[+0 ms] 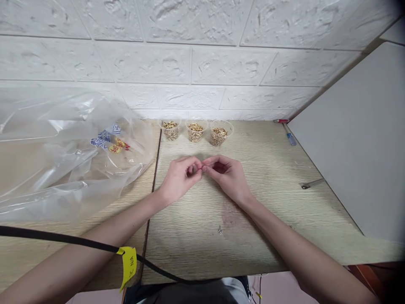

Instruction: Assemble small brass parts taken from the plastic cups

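Over the middle of the wooden table, my left hand [184, 174] and my right hand [228, 174] meet fingertip to fingertip. Both are closed in a pinch, thumb against forefinger. Whatever lies between the fingertips is hidden or too small to name. Just beyond the hands stand three clear plastic cups: a left cup [171, 134], a middle cup [195, 136] and a right cup [218, 139], each holding many small brass-coloured metal pieces. Nearer to me, a small silvery metal piece [220, 230] lies on the tabletop.
A large clear plastic bag [69, 169] covers the left side. A black cable [60, 237] with a yellow tag [128, 266] crosses the lower left. At right are a grey-white panel [357, 135], a blue-handled tool [291, 139] and a metal tool [311, 184]. A white brick-patterned wall [205, 63] rises behind.
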`<state>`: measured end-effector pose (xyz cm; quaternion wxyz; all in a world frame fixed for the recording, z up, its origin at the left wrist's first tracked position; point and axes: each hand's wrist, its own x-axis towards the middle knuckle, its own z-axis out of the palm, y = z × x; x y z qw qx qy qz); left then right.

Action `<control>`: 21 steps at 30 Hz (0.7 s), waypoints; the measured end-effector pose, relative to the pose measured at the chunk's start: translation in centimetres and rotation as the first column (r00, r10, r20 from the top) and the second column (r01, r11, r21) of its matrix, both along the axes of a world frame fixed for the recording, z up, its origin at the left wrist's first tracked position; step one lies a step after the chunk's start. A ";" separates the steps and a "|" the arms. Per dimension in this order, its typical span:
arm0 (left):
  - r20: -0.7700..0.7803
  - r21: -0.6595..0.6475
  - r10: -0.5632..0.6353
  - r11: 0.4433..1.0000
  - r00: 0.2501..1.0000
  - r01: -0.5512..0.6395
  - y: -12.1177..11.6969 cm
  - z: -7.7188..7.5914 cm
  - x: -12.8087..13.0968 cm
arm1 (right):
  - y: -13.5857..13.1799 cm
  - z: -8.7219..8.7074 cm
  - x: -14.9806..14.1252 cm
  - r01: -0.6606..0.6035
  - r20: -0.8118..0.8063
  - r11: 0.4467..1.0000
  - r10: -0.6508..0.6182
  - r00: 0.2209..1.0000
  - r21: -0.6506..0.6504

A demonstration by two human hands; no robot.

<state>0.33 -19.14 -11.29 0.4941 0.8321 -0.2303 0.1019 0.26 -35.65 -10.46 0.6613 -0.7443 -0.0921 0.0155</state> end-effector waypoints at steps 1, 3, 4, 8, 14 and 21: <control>0.026 0.017 0.014 1.000 1.000 -0.015 0.0 -0.1 0.0 | 0.0 -0.1 0.1 0.002 -0.011 1.000 -0.001 1.000 0.022; 0.059 0.055 0.044 0.997 0.997 -0.048 0.1 -0.2 0.0 | 0.0 -0.3 0.2 0.001 0.012 1.000 -0.001 1.000 0.024; 0.064 0.076 0.057 0.995 0.996 -0.062 0.2 -0.2 0.0 | -0.1 -0.4 0.3 -0.001 0.040 1.000 0.001 0.999 0.002; 0.058 0.149 0.068 0.986 0.996 -0.076 0.2 -0.3 0.0 | -0.3 -0.5 0.3 0.010 0.191 0.985 0.023 0.981 -0.170; 0.033 0.172 0.061 0.983 0.998 -0.065 0.1 -0.5 0.1 | -0.4 -0.6 0.0 0.040 0.335 0.951 0.069 0.940 -0.307; 0.043 0.119 0.051 0.991 0.998 -0.055 0.1 -0.8 0.2 | -0.3 -0.7 0.0 0.074 0.375 0.939 0.062 0.925 -0.337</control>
